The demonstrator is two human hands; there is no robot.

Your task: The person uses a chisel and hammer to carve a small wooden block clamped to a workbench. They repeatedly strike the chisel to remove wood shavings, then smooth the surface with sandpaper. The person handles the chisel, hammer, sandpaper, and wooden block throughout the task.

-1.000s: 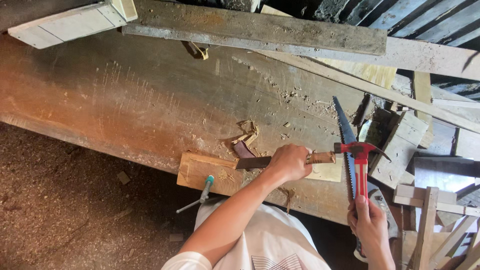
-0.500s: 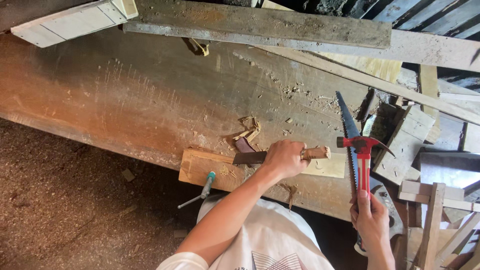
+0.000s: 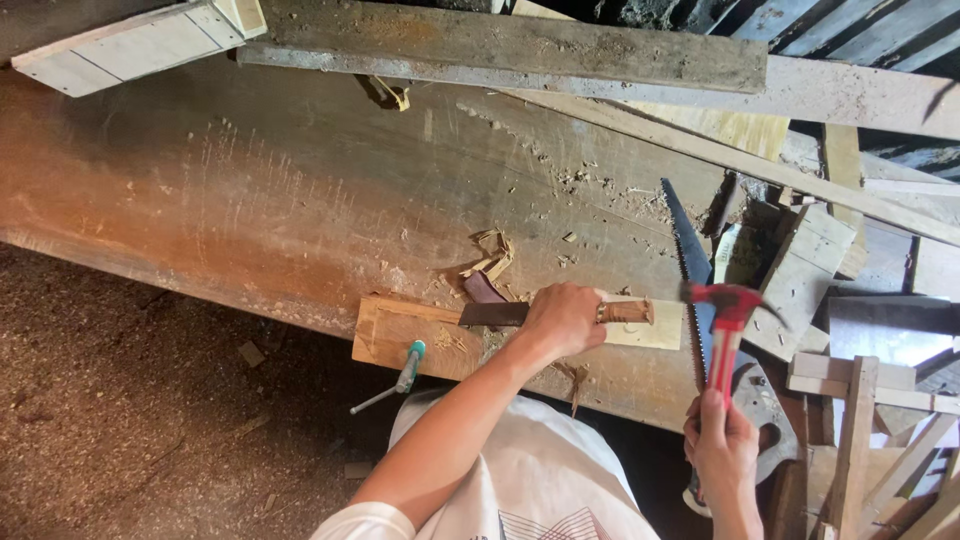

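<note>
Left hand [image 3: 565, 320] grips a chisel [image 3: 545, 313] flat on a pale wood block [image 3: 400, 335] (shavings beside it); right hand [image 3: 722, 445] clutches a red hammer [image 3: 728, 320] near the chisel's butt.

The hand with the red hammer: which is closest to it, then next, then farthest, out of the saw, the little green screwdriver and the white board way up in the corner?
From the right hand holding the red hammer:
1. The saw, right beside the hammer on the bench's right part.
2. The green-handled screwdriver, off to the left at the bench's near edge.
3. The white board, far up in the top left corner.
</note>
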